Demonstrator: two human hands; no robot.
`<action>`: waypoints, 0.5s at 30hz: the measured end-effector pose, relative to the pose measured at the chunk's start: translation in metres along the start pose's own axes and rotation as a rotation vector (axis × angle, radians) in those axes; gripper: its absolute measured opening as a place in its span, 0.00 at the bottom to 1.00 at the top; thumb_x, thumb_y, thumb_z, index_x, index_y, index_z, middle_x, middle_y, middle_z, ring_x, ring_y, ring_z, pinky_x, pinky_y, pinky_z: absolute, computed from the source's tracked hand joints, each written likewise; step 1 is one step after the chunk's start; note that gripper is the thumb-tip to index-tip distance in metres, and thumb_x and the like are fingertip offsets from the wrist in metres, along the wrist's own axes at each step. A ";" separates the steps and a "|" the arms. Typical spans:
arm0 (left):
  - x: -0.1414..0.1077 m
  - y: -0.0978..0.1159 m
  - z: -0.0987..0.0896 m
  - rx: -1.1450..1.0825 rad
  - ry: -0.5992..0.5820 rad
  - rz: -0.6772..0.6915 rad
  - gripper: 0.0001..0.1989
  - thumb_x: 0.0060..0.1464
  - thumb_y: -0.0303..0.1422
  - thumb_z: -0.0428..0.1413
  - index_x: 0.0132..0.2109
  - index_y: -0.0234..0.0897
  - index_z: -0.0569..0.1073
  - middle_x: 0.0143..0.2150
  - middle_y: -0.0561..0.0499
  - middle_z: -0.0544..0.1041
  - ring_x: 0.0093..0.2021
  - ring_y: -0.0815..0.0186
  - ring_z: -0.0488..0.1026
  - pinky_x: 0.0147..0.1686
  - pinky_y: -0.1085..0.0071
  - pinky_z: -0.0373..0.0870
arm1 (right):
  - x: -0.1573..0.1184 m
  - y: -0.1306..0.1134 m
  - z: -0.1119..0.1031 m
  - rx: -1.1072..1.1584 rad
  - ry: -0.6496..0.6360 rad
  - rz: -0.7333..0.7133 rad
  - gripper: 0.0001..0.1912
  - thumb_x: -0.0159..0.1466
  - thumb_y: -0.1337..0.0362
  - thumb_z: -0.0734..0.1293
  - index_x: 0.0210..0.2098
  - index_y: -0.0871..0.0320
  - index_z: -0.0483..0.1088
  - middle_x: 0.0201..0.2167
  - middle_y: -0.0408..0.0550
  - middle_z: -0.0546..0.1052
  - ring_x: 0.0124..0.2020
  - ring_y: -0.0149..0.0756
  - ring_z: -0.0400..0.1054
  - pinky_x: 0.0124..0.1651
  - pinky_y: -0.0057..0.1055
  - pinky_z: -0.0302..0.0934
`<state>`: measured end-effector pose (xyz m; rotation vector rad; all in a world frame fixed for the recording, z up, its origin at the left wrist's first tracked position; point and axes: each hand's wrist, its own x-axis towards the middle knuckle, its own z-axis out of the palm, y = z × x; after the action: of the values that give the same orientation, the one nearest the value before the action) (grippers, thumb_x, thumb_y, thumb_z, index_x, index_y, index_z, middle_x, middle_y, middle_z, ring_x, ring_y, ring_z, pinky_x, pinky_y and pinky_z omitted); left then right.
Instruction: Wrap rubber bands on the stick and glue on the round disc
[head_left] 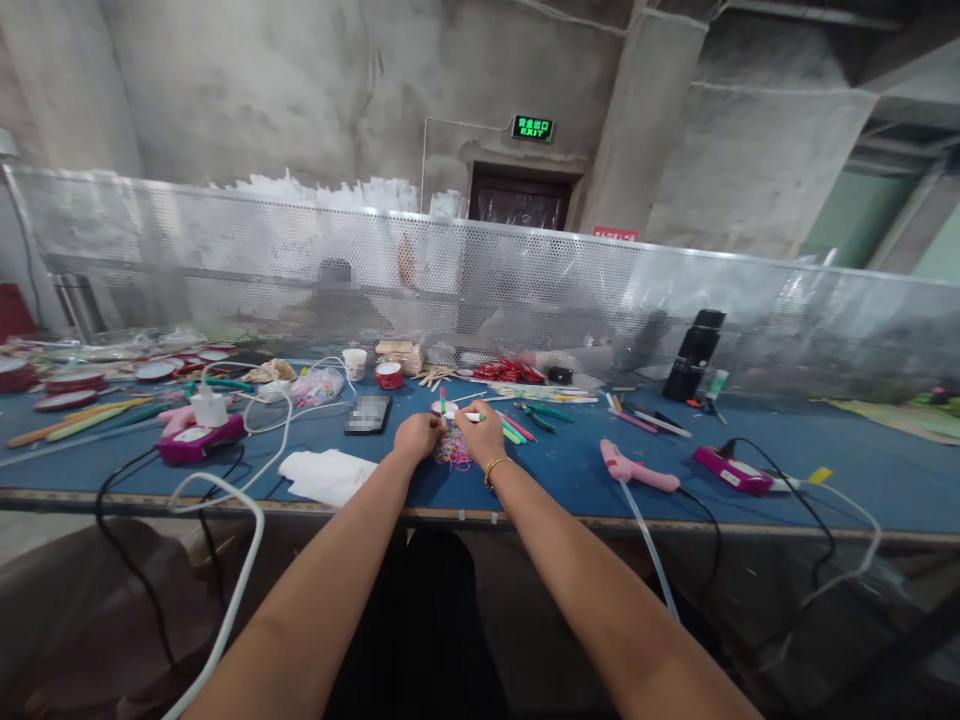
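My left hand point(418, 438) is closed on a small upright stick with coloured bands point(442, 400), red and green near its top. In my right hand point(482, 432) a white marker pen with a green end point(474, 415) is gripped, pointing across toward the stick. Whether the pen touches the stick is too small to tell. Beneath both hands lies a pile of colourful small loops point(454, 450). Several coloured pens point(517, 428) rest just right of my right hand. A white round piece with a red edge point(441, 408) shows behind the stick.
Pliers point(544, 415) and a pink glue gun point(637, 470) lie to the right, near a purple power strip point(733, 471). A phone point(367, 413), white cloth or paper point(328, 476) and looping white cable point(259, 520) are leftward. Perforated metal screen point(525, 290) closes the back.
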<state>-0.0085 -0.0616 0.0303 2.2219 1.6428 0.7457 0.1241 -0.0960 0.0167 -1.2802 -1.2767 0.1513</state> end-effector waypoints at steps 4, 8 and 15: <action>0.002 -0.001 0.001 0.010 0.004 0.001 0.12 0.54 0.41 0.55 0.36 0.41 0.80 0.31 0.50 0.78 0.30 0.67 0.70 0.28 0.74 0.57 | 0.000 0.001 -0.001 -0.028 0.023 -0.005 0.09 0.54 0.59 0.63 0.20 0.54 0.64 0.21 0.40 0.73 0.26 0.34 0.64 0.32 0.27 0.56; 0.003 -0.002 0.002 0.017 0.003 0.006 0.13 0.54 0.42 0.54 0.37 0.41 0.81 0.31 0.50 0.78 0.30 0.67 0.70 0.28 0.73 0.57 | 0.001 0.003 -0.002 -0.020 0.039 0.003 0.09 0.54 0.58 0.63 0.21 0.54 0.65 0.22 0.40 0.74 0.26 0.35 0.64 0.32 0.28 0.56; -0.001 0.001 0.000 0.011 0.005 -0.017 0.12 0.54 0.41 0.54 0.36 0.41 0.80 0.30 0.50 0.78 0.29 0.68 0.69 0.27 0.73 0.55 | 0.001 0.005 0.002 0.007 0.011 -0.016 0.08 0.54 0.59 0.62 0.21 0.54 0.65 0.22 0.40 0.74 0.26 0.34 0.64 0.32 0.28 0.57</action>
<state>-0.0080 -0.0623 0.0304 2.2131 1.6701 0.7402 0.1256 -0.0926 0.0134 -1.2625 -1.2763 0.1373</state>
